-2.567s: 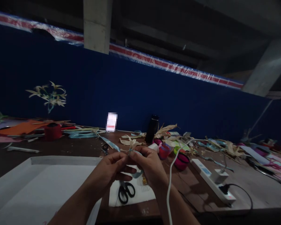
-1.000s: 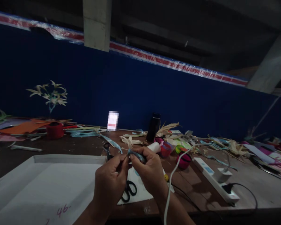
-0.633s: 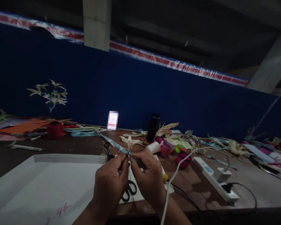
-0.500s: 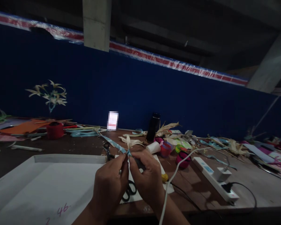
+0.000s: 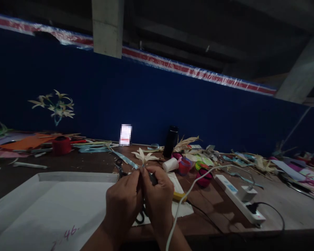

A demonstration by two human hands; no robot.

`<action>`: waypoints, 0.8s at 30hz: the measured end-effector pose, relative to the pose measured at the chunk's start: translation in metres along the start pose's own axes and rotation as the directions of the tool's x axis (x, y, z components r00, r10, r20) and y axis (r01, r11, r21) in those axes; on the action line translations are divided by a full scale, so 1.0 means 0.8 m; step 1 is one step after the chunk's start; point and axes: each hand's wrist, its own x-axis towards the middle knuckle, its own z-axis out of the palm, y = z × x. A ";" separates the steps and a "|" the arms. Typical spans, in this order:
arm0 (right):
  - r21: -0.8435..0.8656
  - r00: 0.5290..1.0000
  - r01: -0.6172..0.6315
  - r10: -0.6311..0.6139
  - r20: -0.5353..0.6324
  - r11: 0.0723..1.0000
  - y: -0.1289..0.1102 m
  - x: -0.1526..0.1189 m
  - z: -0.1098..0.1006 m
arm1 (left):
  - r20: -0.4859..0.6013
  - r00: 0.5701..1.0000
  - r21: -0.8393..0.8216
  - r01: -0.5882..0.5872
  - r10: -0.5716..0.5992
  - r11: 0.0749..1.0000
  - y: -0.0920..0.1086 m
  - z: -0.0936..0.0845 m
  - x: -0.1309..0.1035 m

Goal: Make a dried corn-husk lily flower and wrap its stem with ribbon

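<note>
A cream flower with pointed, husk-like petals [image 5: 144,157] stands upright just above my fingertips. My left hand [image 5: 122,200] is closed in a pinch at its base, on a light blue strip [image 5: 127,159] that runs off to the upper left. Pressed against it, my right hand [image 5: 158,193] pinches the flower's base; the stem is hidden by the fingers. Below the hands, black scissor handles [image 5: 140,219] show in part on white paper [image 5: 184,209]. To the right lies a yellow-handled tool [image 5: 180,197] with a dark cord.
A white tray [image 5: 52,209] fills the left front. A power strip [image 5: 239,200] with a white cable [image 5: 189,191] lies at right. Behind are a dark bottle [image 5: 170,141], a white roll [image 5: 170,164], tape rolls [image 5: 204,177] and a flower spray [image 5: 59,106].
My hands have drawn closer together, the right turning inward. The flower now stands more upright and its petals show more openly. More of the yellow-handled tool is visible.
</note>
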 end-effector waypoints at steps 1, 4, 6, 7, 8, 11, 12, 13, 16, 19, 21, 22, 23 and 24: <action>-0.011 1.000 -0.014 0.014 -0.008 1.000 -0.001 0.000 0.001 | 0.008 1.000 -0.006 0.001 -0.001 1.000 -0.001 0.002 -0.001; -0.021 0.997 -0.071 0.070 -0.013 0.997 -0.004 -0.001 0.004 | 0.009 1.000 -0.015 0.030 -0.030 0.999 -0.004 0.006 -0.003; -0.021 0.995 -0.101 0.100 -0.015 0.995 -0.004 -0.002 0.005 | 0.001 0.999 -0.017 0.032 -0.032 0.999 -0.004 0.008 -0.003; -0.019 0.994 -0.108 0.108 -0.015 0.994 -0.003 -0.002 0.005 | -0.002 1.000 -0.021 0.023 -0.023 1.000 -0.004 0.007 -0.002; -0.018 0.994 -0.110 0.110 -0.012 0.994 -0.002 -0.002 0.005 | 0.002 1.000 -0.031 0.009 -0.009 0.999 -0.003 0.007 -0.001; -0.014 0.994 -0.109 0.109 -0.010 0.994 0.002 -0.001 0.005 | 0.015 1.000 -0.041 -0.010 0.010 0.999 -0.001 0.004 0.002; -0.011 0.994 -0.110 0.110 -0.007 0.994 0.002 0.000 0.005 | 0.012 1.000 -0.031 -0.010 0.010 0.999 0.000 0.003 0.002; -0.004 0.994 -0.113 0.113 -0.005 0.994 0.002 0.000 0.005 | 0.005 1.000 -0.017 -0.008 0.008 1.000 0.000 0.003 0.002; 0.027 0.991 -0.134 0.134 0.001 0.991 0.000 0.003 0.005 | -0.003 1.000 0.007 -0.014 0.014 1.000 0.000 0.003 0.001; 0.033 0.989 -0.149 0.149 0.008 0.988 -0.003 0.003 0.005 | -0.001 0.999 -0.006 -0.035 0.035 0.999 -0.002 0.005 -0.001; 0.022 0.990 -0.139 0.139 0.007 0.990 -0.005 0.003 0.005 | 0.008 0.999 -0.016 -0.036 0.036 0.999 -0.003 0.007 -0.002; 0.019 0.991 -0.133 0.133 0.002 0.991 -0.005 0.004 0.004 | 0.017 0.999 -0.020 -0.031 0.031 0.999 -0.003 0.007 -0.002; 0.019 0.992 -0.127 0.127 -0.005 0.992 -0.005 0.004 0.004 | 0.026 0.999 -0.028 -0.021 0.021 0.999 -0.003 0.008 -0.002; 0.026 0.992 -0.122 0.122 -0.009 0.992 -0.005 0.005 0.003 | 0.038 0.999 -0.043 -0.005 0.006 0.999 -0.003 0.008 -0.001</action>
